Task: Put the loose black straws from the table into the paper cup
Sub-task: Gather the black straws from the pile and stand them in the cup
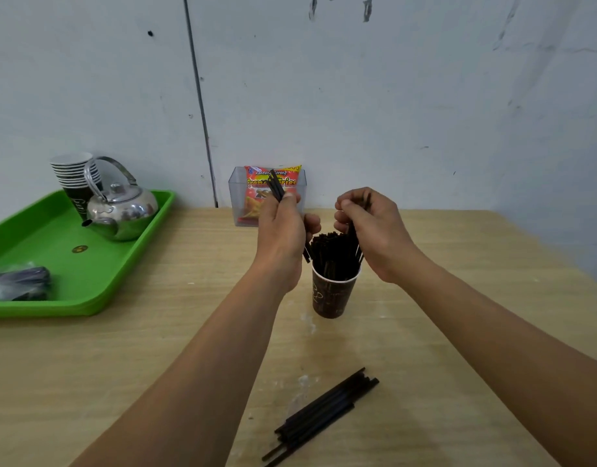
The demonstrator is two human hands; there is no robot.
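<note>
Curled round a small bunch of thin black plastic straws (276, 187), the left hand (283, 227) holds them tilted above & just left of the dark brown paper cup (332, 296) — top ends stick up past the thumb, lower ends show below the palm beside the cup's rim. The right hand (374, 230) pinches a few more black straws (354, 235) w/ curled fingers over the cup's right side, their lower ends down among the packed straws (325, 251) standing in the cup. The cup stands upright on the pale wooden table (155, 348); its faint print can't be read. Nearer the camera a loose pile of black straws (327, 407) lies flat on the table, well apart from the cup. At the back, by the white wall (408, 96), a clear plastic box (234, 200) holds a red & yellow snack pkt (290, 180) — it reads "Kentang Goreng" and, partly hidden, "Fries". Far left, a bright green plastic tray (88, 291) carries a shiny steel kettle (125, 210), a stack of paper cups (73, 171) w/ white lettering too hidden to read, and a plastic-wrapped dark bundle (17, 283).
</note>
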